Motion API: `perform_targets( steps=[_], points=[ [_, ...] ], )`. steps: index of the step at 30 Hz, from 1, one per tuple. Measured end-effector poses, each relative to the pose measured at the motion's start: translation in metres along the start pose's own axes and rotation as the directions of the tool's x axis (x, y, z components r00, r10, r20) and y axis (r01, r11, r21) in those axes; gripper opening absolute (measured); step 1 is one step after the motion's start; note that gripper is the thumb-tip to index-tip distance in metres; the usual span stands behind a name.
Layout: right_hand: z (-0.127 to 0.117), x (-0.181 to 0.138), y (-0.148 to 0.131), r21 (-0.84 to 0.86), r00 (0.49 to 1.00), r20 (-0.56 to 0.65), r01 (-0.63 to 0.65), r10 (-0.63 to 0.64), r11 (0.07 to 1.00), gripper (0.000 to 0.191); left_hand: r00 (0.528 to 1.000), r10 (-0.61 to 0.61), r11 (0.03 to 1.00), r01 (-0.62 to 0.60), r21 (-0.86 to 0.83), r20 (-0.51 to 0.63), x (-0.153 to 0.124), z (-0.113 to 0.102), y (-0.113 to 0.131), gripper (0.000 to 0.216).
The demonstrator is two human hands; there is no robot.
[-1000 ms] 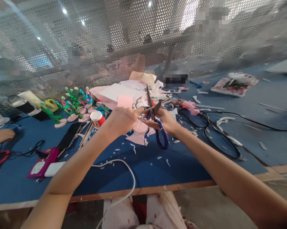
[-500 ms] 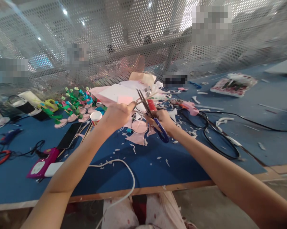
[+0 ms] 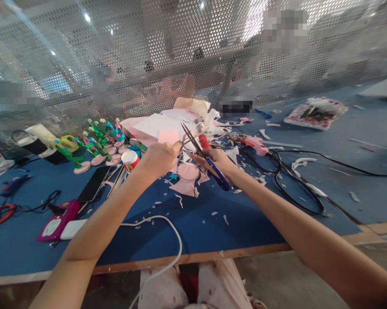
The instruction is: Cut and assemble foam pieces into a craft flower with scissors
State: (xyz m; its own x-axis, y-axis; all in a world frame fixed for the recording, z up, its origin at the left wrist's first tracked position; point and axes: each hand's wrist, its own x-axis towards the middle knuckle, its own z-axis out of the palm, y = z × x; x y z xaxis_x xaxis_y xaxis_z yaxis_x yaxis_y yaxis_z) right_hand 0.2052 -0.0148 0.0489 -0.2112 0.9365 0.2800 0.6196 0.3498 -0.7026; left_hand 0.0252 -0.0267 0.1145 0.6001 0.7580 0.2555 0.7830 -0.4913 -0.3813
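Observation:
My right hand (image 3: 217, 161) is closed round the blue-handled scissors (image 3: 218, 174), whose narrow blades point up and away to the left. Facing it, my left hand (image 3: 163, 158) is pinched shut near the blades, and a small thin piece at its fingertips is too fine to make out. Below and between the hands lies a round pink disc (image 3: 187, 171) on the blue table. A cut pink scrap (image 3: 183, 188) and a small blue star (image 3: 173, 176) are beside it. Behind my left hand are a pink square (image 3: 168, 136) and white sheets (image 3: 148, 126).
Green paper flowers on pink bases (image 3: 98, 159) stand at the left, near a red-and-white cup (image 3: 130, 160). A phone (image 3: 93, 184) and a magenta power strip (image 3: 58, 221) lie nearer. On the right are a pink glue gun (image 3: 257, 146), black cable (image 3: 285, 206) and scattered white scraps.
The scissor blades have swung slightly to the left and look a little more apart. My left hand has barely shifted, still pinched near them.

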Motion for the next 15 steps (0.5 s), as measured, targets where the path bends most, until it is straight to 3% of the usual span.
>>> perform_targets(
  steps=[6, 15],
  points=[
    [-0.001, -0.004, -0.007, 0.214, 0.996, 0.087, -0.034, 0.016, 0.976, 0.047, 0.999, 0.024, 1.0, -0.024, 0.0, 0.032, -0.005, -0.01, 0.005, 0.032],
    [-0.005, 0.0, 0.002, 0.289, 0.982, 0.189, -0.053, -0.003, 0.956, 0.043, 1.0, 0.02, 0.998, -0.022, 0.052, 0.023, -0.007, -0.01, 0.015, 0.036]
  ],
)
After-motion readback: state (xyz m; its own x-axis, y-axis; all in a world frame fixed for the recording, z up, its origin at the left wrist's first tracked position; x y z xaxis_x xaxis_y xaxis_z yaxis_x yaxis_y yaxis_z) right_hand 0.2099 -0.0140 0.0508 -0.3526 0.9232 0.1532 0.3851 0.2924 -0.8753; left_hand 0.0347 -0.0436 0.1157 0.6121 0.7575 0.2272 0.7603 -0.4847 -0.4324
